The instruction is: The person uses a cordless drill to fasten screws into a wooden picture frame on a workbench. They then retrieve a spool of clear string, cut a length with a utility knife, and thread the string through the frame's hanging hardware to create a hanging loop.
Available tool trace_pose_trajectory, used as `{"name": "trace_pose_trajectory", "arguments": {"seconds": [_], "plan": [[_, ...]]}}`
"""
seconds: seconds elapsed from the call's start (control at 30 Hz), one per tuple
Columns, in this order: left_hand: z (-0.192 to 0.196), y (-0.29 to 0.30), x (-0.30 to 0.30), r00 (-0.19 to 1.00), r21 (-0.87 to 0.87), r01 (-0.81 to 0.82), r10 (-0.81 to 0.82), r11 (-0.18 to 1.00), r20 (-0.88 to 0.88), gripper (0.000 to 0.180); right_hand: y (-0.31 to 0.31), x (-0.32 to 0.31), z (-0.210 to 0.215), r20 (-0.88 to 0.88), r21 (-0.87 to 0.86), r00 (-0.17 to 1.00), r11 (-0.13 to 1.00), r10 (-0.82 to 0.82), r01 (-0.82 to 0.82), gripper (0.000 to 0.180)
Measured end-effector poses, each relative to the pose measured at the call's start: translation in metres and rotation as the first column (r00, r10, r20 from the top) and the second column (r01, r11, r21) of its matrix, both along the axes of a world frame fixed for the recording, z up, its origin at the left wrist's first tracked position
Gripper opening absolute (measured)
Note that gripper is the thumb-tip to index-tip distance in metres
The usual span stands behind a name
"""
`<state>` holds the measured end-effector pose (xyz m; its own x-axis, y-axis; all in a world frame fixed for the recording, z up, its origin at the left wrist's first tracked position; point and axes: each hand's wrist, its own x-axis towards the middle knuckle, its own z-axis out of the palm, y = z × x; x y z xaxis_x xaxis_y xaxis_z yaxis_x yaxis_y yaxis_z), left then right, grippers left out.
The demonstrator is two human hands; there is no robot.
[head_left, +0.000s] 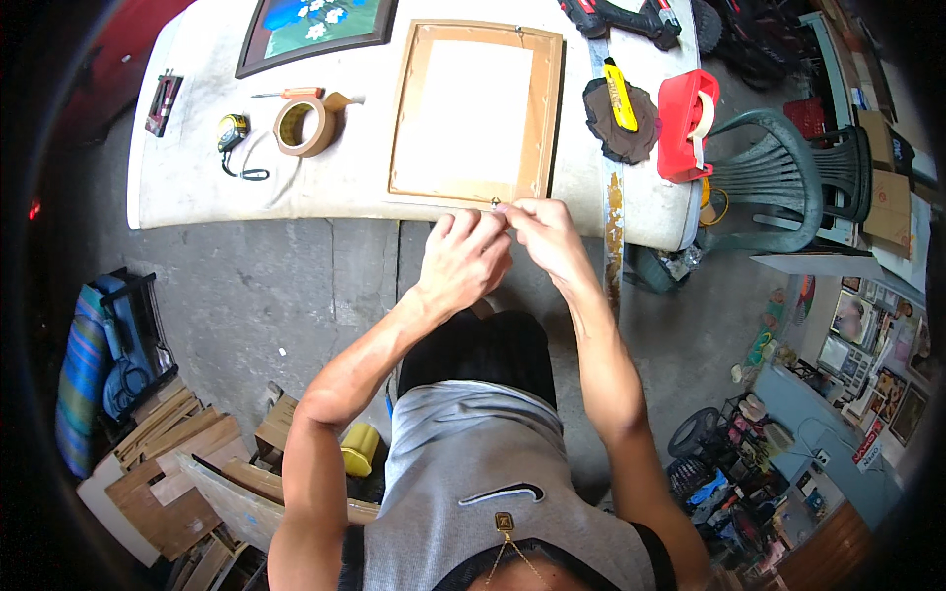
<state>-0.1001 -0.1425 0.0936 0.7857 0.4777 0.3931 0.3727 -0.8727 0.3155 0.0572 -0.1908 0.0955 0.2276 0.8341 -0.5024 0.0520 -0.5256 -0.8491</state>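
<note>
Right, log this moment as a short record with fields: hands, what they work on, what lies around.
left hand: fingers pinched at the near edge of the frame, meeting the other hand
right hand: fingertips pinched on something too small to tell
picture frame: face down on the white table
left of frame: brown tape roll, tape measure, screwdriver
right of frame: yellow utility knife, red tape dispenser

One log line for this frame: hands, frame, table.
left hand: at frame near edge | right hand: pinching small part there | frame: face down | table: tape roll
</note>
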Motion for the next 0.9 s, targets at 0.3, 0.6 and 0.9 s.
{"name": "trace_pose_trajectory", "arguments": {"seconds": [0.3,0.6,0.9], "plan": [[-0.017,-0.001,-0.003,0.853,-0.827,0.369,0.508,-0.425,0.12,0.007,-0.068,-0.029,0.022,0.171,-0.163,0.831,0.847,0.529,-0.505,0.023],[-0.01,0.027,-0.038,0.96,-0.914,-0.092,0.279,0.395,0.024,0.008,0.047,0.021,0.0,0.63,0.335,0.57,0.477,0.527,-0.812,0.012],[-0.032,0.034,-0.007,0.962,-0.99,-0.124,0.252,0.061,-0.105,0.022,0.04,0.035,-0.011,0.756,0.245,0.558,0.642,0.342,-0.726,0.005]]}}
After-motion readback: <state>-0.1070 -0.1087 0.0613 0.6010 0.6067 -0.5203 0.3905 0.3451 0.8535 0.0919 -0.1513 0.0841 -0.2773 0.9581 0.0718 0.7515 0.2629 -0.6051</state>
